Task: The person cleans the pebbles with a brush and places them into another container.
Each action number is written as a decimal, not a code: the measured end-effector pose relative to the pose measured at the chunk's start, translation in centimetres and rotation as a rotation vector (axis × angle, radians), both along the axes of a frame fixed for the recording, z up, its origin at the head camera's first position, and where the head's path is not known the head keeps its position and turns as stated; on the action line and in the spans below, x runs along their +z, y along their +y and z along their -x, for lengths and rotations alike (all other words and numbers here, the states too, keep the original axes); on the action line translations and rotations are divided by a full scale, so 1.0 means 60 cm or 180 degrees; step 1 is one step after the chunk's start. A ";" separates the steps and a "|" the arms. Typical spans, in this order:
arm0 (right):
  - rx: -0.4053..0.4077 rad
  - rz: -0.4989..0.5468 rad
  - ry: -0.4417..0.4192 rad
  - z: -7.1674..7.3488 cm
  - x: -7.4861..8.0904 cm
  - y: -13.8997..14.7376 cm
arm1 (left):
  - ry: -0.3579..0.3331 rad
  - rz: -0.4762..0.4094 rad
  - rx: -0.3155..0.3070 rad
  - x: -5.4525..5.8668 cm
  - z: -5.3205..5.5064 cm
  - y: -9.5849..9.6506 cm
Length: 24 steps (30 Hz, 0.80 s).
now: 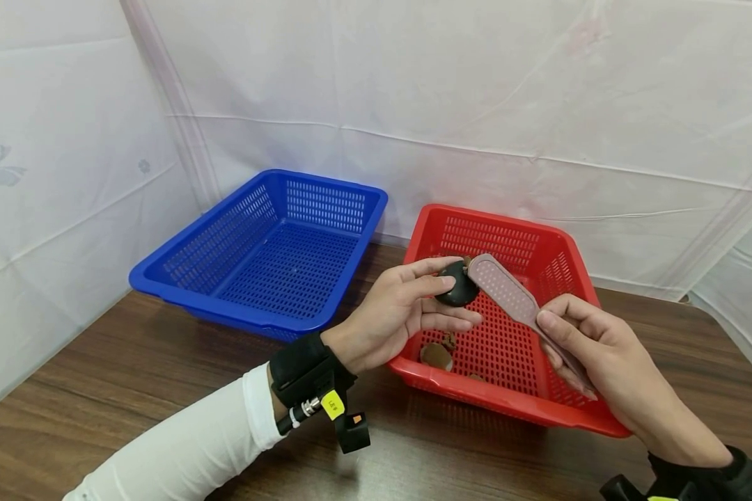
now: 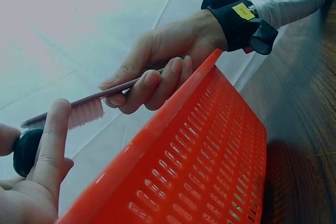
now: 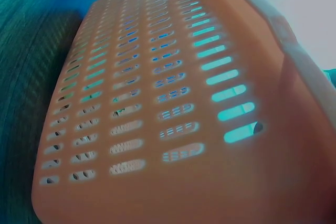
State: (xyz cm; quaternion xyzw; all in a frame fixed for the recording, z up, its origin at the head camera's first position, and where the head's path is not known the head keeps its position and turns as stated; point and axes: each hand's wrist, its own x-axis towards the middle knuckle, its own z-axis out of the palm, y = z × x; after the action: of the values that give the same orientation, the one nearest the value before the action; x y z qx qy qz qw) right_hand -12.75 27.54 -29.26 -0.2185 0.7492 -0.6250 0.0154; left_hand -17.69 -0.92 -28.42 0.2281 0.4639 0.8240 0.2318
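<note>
My left hand pinches a smooth, dark rounded stone-like piece between thumb and fingers, over the red basket. A small brown bit shows at its upper edge, beside the brush tip. My right hand grips a pinkish brush by its handle, with the back of its head facing up. In the left wrist view, the pale bristles point down and the brush head reaches over the dark piece. The right wrist view shows neither hand, only the basket wall.
The red basket stands on the wooden table under both hands. Inside it lie a brown rounded piece and a small brown clump. A blue basket stands to the left. White sheeting hangs behind.
</note>
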 end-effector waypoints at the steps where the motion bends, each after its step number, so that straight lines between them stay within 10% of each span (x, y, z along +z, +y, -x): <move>1: 0.0031 -0.0010 -0.0015 0.001 0.000 0.001 | -0.0001 -0.0006 0.0004 0.000 0.000 0.000; 9: 0.0439 0.0232 -0.0265 0.004 -0.005 0.013 | -0.0075 0.0008 0.0071 0.000 0.000 0.002; 24: -0.0391 0.0194 -0.0476 0.005 0.005 0.007 | 0.0047 0.0094 0.0121 -0.001 -0.001 0.003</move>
State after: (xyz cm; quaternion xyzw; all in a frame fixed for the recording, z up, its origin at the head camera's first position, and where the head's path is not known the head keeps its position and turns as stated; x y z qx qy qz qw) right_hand -13.08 27.98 -28.94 -0.1253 0.7386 -0.6619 0.0263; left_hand -17.66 -0.76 -28.51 0.2219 0.4820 0.8196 0.2161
